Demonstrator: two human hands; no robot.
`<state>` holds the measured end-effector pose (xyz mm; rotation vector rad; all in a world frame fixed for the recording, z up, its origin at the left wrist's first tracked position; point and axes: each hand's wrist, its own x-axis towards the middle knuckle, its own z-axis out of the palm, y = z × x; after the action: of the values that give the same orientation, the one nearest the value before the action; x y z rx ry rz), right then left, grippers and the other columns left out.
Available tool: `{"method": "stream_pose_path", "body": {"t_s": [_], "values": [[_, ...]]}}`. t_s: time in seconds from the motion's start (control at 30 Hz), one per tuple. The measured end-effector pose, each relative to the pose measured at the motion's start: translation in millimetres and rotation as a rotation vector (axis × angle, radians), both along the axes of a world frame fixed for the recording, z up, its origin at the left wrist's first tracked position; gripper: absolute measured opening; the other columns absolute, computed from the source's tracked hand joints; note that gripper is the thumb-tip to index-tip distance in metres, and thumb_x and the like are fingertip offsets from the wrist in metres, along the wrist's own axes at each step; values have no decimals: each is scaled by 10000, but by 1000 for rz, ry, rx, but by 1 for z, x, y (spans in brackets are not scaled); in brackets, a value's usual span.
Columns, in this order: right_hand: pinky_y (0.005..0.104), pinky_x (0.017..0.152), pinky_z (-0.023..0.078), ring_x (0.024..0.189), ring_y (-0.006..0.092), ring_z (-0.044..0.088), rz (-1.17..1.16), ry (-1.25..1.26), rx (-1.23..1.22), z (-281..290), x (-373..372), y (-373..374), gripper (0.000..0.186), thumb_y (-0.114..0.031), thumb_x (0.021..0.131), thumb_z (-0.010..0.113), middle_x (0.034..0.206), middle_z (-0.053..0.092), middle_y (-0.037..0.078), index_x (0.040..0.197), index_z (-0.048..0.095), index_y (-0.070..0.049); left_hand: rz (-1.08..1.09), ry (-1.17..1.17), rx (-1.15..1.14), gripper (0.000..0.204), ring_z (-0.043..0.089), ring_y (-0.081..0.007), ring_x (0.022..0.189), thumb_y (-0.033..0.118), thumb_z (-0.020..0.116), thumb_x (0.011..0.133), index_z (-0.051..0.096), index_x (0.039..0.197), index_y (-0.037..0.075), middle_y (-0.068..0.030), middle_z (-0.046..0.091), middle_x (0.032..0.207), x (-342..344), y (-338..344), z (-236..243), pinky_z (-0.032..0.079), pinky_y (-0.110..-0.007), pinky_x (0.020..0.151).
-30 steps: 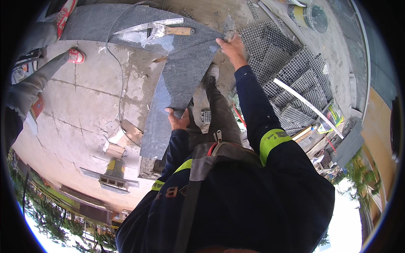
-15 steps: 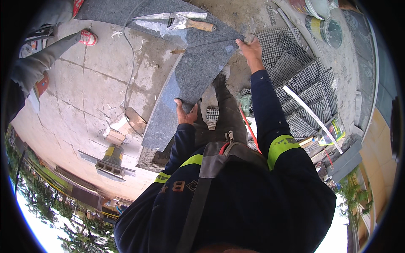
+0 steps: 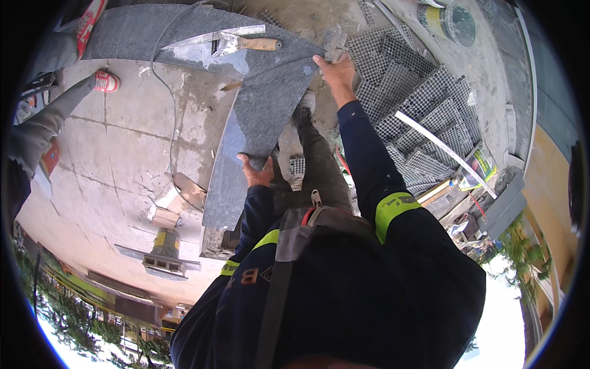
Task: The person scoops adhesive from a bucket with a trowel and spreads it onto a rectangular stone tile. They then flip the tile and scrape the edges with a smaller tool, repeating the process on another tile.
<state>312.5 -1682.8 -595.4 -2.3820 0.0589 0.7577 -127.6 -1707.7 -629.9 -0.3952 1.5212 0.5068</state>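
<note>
A long dark-grey stone slab (image 3: 264,117) stretches in front of me, its surface speckled, with paler patches on it. Along its right edge, close to my legs, my left hand (image 3: 257,171) grips with the thumb on top and the other fingers partly hidden. At the far right corner, my right hand (image 3: 339,75) pinches the edge, fingers mostly out of sight below. A trowel (image 3: 246,44) with a wooden handle lies at the far end, beside a long, narrow metal blade (image 3: 243,31). Another grey slab (image 3: 129,27) runs off to the left there.
Black plastic grid panels (image 3: 424,92) are piled on the right, with a white strip (image 3: 442,144) across them. A bucket (image 3: 455,24) stands at far right. A cable (image 3: 152,58) crosses the tiled floor. Another person's red shoe (image 3: 106,81) is at left; a block (image 3: 165,264) lies lower left.
The view has shifted, so the slab, tools and grid panels appear farther left. Both hands keep their hold on the same parts of the slab's edge.
</note>
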Motion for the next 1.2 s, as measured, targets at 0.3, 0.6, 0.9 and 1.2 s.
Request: {"method": "stream_pose_path", "body": {"t_s": [0.3,0.6,0.9,1.2], "values": [[373,657,618,697,263,778,-164,85,157,16,-9,7,694,-287,778,981,929,774,222,1189,581,104,75,105,-186,855,581,-267,1249,664,954,697,635,1312,164,-19,633,1370,12,11,9,527,-494,1057],[363,681,629,732,266,792,-94,152,25,4,2,5,870,-306,789,975,946,785,230,1355,498,151,73,34,-145,852,576,-265,1262,658,942,716,646,1346,166,-15,648,1385,19,14,19,524,-480,1064],[351,651,645,774,263,798,-125,189,81,12,2,5,879,-283,797,969,1024,775,242,1396,484,139,97,57,-209,841,541,-264,1282,657,914,761,616,1374,164,-21,611,1408,17,15,19,521,-489,1061],[352,641,639,725,251,772,-191,189,196,12,1,3,719,-252,780,985,987,768,228,1225,571,132,109,38,-136,867,503,-260,1336,608,894,819,558,1461,131,-54,543,1504,14,9,13,483,-459,1129]]}}
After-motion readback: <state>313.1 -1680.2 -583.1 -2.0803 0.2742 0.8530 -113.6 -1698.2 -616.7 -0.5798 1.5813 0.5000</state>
